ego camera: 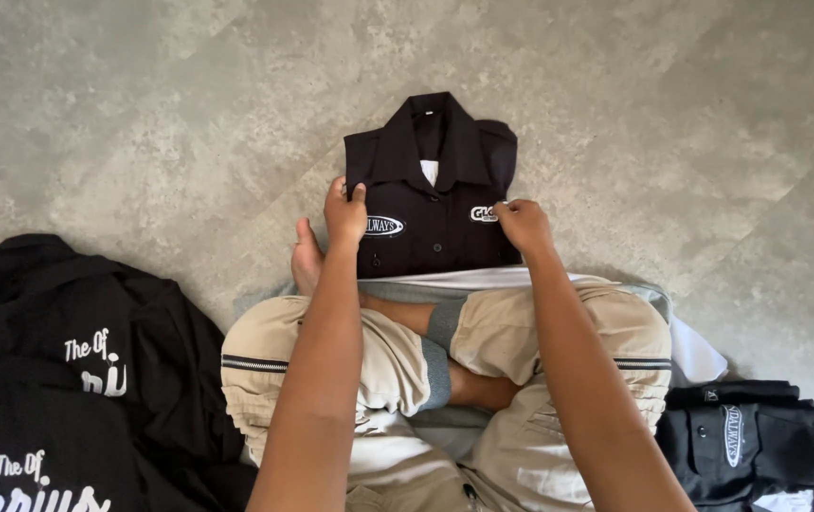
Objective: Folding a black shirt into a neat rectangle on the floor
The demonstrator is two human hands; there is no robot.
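Note:
A folded black collared shirt [435,204] with white chest patches lies on the grey floor just beyond my crossed legs. My left hand [344,213] pinches its left edge. My right hand [522,224] grips its right edge near the patch. The collar points away from me and the lower part of the shirt rests against my shins.
A heap of black garments with white lettering [66,379] lies at my left. More folded black shirts [758,441] sit at my right, beside a white cloth [696,351]. My knees in beige shorts [521,379] fill the foreground. Grey tiled floor [663,123] stretches beyond.

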